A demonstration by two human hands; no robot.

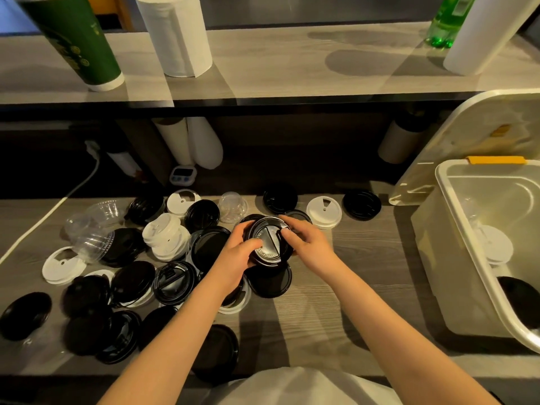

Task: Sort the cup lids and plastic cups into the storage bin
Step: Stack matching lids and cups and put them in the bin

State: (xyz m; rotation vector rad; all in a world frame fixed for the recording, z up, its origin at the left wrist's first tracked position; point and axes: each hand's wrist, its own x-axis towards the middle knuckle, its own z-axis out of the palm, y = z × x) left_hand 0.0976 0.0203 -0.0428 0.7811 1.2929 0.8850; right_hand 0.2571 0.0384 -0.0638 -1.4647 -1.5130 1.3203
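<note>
Gripping a stack of black lids [267, 239] from both sides, over the middle of the tabletop [336, 305]: left hand [241, 254] curled round the left rim with the thumb laid on top, right hand [306, 244] pinching the right rim with its fingertips. Lying flat just near of the stack, a lone black lid [268, 283]. Scattered across the left half, loose black lids [133, 280], many overlapping, a pile of white lids [166, 238], and clear plastic cups [87, 229] tipped on their sides (one more clear cup [233, 206] farther back). Standing open at the right, well apart from both hands, the storage bin [455, 258], with a white lid [496, 247] and a dark lid [517, 299] inside. Leaning just behind it, the bin's cover [467, 133].
</note>
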